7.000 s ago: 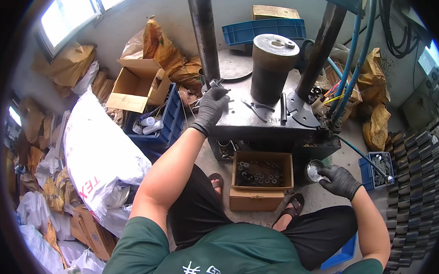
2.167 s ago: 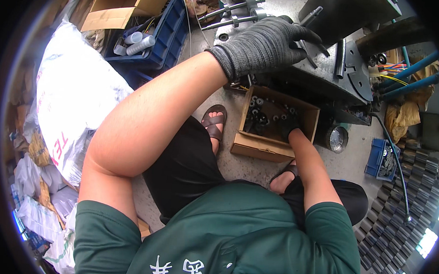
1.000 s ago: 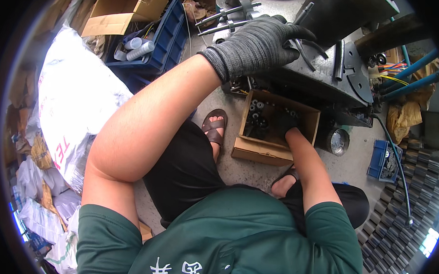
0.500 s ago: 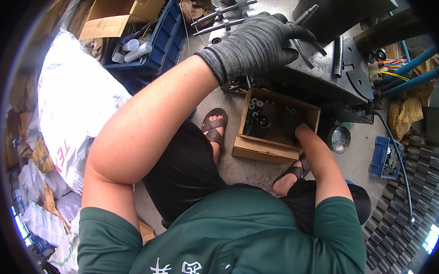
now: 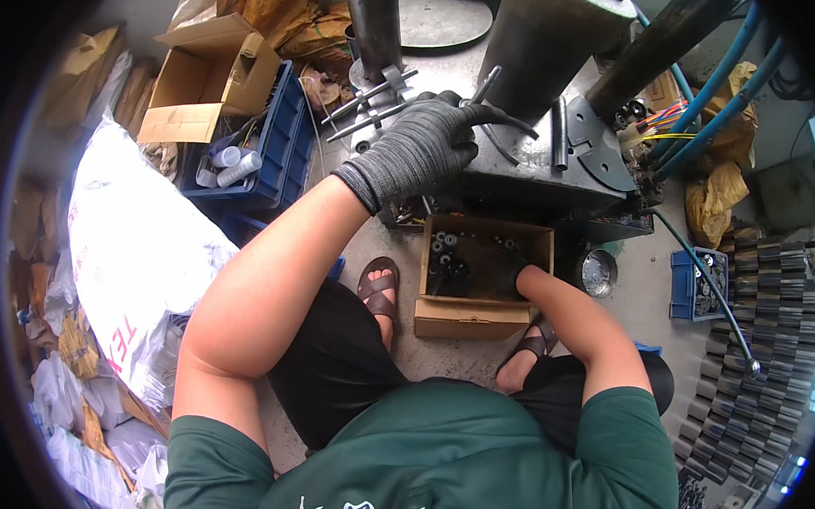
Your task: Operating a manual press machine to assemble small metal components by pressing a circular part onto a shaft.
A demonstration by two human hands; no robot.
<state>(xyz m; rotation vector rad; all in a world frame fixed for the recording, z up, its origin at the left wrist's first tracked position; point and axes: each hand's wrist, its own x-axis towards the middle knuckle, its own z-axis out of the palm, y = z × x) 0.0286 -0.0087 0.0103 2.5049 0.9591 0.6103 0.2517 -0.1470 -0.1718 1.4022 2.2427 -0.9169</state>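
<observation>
My left hand (image 5: 420, 147), in a grey knitted glove, is raised at the front edge of the machine table. Its fingers are bent around a metal rod (image 5: 488, 85), whose tip sticks out past the knuckles; the palm side is hidden. Just left of that hand, a clamp fixture (image 5: 395, 85) carries two thin rods. My right hand (image 5: 506, 265), in a dark glove, reaches down into an open cardboard box (image 5: 486, 304). Small round black and metal parts (image 5: 444, 242) lie in the box. The right fingers blend into the dark contents, so their grip cannot be made out.
A thick steel column (image 5: 549, 44) rises from the machine table (image 5: 518, 173). Blue hoses (image 5: 723, 82) run at the right. A white sack (image 5: 138, 245) and a blue crate (image 5: 281, 151) stand at the left. On the right are a small blue bin (image 5: 685, 287) and stacked metal pieces (image 5: 754, 356).
The view has tilted up, showing more of the machine and column. My left hand stays by the rod and fixture. The right hand is still inside the box.
</observation>
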